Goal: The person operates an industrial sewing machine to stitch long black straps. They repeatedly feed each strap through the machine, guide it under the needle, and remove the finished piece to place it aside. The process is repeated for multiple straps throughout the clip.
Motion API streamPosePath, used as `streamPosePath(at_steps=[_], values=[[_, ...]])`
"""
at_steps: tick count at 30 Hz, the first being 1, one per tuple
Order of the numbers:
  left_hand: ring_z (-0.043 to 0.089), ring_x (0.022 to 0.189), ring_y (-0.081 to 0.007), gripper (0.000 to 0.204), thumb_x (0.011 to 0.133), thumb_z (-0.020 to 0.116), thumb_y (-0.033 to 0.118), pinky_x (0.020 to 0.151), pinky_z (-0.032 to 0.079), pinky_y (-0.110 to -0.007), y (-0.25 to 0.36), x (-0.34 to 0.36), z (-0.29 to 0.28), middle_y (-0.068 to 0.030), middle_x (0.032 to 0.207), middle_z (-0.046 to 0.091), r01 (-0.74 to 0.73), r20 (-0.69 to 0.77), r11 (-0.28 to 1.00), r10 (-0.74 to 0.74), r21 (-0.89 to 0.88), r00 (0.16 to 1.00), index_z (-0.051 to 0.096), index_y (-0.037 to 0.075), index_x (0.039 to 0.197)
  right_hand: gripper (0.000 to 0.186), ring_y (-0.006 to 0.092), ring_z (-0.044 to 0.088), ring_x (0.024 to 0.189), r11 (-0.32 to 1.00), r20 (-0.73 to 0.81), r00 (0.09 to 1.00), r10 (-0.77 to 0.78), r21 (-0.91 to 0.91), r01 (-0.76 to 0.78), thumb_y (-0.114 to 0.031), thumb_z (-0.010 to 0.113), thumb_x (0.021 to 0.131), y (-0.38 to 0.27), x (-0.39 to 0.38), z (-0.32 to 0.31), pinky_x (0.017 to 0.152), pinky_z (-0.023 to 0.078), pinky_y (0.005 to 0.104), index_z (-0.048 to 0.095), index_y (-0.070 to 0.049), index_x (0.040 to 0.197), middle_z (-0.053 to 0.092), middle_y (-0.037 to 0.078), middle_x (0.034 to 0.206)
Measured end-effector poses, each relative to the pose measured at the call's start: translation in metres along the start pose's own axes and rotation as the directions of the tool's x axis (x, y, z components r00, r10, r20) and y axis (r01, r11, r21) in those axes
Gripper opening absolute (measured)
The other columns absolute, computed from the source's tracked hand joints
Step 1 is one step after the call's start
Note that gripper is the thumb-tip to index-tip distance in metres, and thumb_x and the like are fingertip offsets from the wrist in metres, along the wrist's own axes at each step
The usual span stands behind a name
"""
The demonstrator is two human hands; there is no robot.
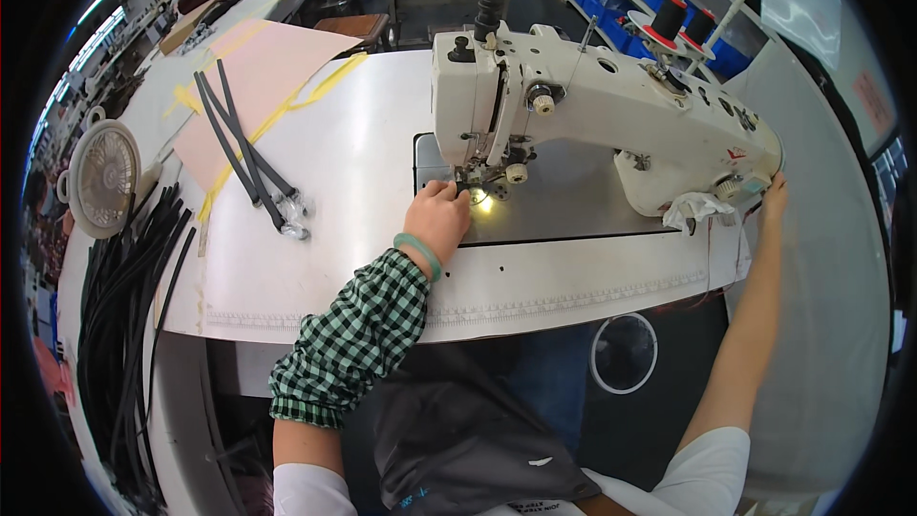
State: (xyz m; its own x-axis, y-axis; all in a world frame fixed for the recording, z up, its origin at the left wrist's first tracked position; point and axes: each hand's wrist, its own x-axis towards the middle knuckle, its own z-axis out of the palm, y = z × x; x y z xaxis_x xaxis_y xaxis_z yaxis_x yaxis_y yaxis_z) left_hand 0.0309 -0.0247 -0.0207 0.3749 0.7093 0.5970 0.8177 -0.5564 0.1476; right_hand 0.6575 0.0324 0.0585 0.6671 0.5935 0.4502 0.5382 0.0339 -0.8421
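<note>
My left hand [437, 217] is resting, fingers curled, empty, beside the presser foot [475, 179]. My right hand [772, 199] is touching the sewing machine [611, 105] end; grip cannot be told.

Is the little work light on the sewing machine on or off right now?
On. A bright yellowish glow lights the bed under the needle of the sewing machine, beside the left hand.

green checked oversleeve [349, 344], jade bangle [419, 254], white tee [712, 463].

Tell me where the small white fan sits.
In the head view, the small white fan is at the far left table edge, above the black strips, left of the pink sheet.
</note>
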Motion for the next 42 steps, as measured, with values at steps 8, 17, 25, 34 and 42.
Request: streamPosePath(at_steps=[8,17,25,34,42], values=[[0.053,0.078,-0.0223,0.009,0.072,0.055,0.011,0.07,0.045,-0.031,0.004,-0.001,-0.007,-0.0077,0.077,0.058,0.049,0.059,0.994,-0.054,0.096,0.997,0.059,0.004,0.077,0.049,0.0217,0.052,0.094,0.994,-0.03,0.996,0.085,0.075,-0.083,-0.041,0.036,0.089,-0.02,-0.017,0.014,0.082,0.041,0.0313,0.047,0.004,0.105,0.053,0.014,0.103],[0.054,0.082,-0.0227,0.011,0.073,0.055,0.01,0.071,0.047,-0.031,0.002,-0.001,-0.007,-0.0082,0.083,0.059,0.029,0.033,0.997,-0.032,0.071,0.999,0.059,0.005,0.081,0.051,0.0281,0.046,0.11,0.872,0.067,0.982,-0.179,-0.452,0.19,-0.04,0.034,0.089,-0.056,0.015,0.007,0.09,0.035,0.034,0.041,-0.001,0.122,0.048,0.017,0.119],[0.053,0.083,-0.0232,0.009,0.072,0.052,0.008,0.073,0.045,-0.03,0.005,0.005,-0.003,-0.0093,0.081,0.059,0.026,0.018,0.999,-0.027,0.034,0.999,0.058,0.004,0.077,0.045,0.0194,0.054,0.082,0.976,0.04,0.999,-0.01,-0.217,0.018,-0.04,0.036,0.089,-0.006,0.025,-0.016,0.071,0.043,0.0298,0.05,0.0,0.105,0.056,0.013,0.095],[0.052,0.078,-0.0224,0.01,0.071,0.052,0.009,0.07,0.045,-0.029,0.0,-0.001,-0.005,-0.0076,0.073,0.057,0.027,0.071,0.992,-0.036,0.127,0.997,0.057,0.003,0.078,0.054,0.0248,0.053,0.093,0.973,-0.053,0.991,-0.127,-0.203,0.113,-0.044,0.033,0.088,-0.031,0.002,0.012,0.08,0.039,0.0354,0.049,0.004,0.107,0.056,0.015,0.101],[0.054,0.079,-0.0204,0.006,0.072,0.057,0.012,0.069,0.047,-0.03,-0.002,0.001,-0.005,-0.0051,0.075,0.058,0.0,0.101,0.992,-0.013,0.129,0.995,0.059,0.006,0.073,0.043,0.0151,0.05,0.08,0.986,0.063,0.993,0.097,-0.139,-0.087,-0.042,0.034,0.089,-0.024,-0.016,0.004,0.068,0.039,0.0286,0.051,-0.004,0.099,0.054,0.007,0.089]])
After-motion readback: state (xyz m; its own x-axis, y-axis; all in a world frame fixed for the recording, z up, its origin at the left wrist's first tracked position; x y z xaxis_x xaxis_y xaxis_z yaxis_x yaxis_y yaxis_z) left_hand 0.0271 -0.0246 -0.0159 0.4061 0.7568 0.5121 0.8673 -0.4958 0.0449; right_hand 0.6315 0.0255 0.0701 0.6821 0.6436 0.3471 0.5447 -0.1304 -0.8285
